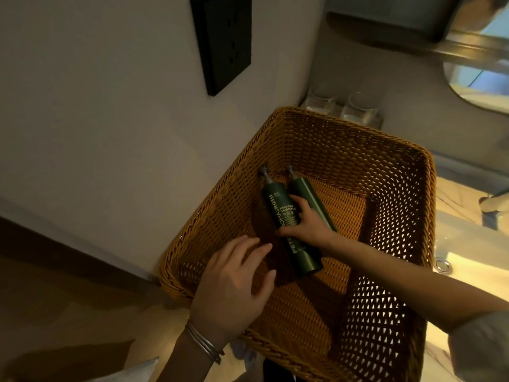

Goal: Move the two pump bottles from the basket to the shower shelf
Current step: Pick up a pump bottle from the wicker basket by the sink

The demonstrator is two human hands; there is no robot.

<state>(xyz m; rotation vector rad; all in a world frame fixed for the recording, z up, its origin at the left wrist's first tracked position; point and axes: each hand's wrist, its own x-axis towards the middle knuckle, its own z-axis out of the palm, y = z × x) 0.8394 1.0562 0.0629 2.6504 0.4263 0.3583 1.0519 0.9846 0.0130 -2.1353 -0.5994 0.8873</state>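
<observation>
Basket [344,139] walls ring bottles [278,213]; glasses [358,110] behind.

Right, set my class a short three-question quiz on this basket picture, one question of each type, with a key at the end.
1. Multiple choice: which hand touches the two green pump bottles? A left, B right, C neither.
2. True or false: the bottles stand upright in the wicker basket.
3. Fill in: behind the basket stand two clear drinking ____.

Key
1. B. The right hand lies on them. The left hand, fingers spread, is off them.
2. False. They lie side by side on the basket floor.
3. glasses.
</observation>
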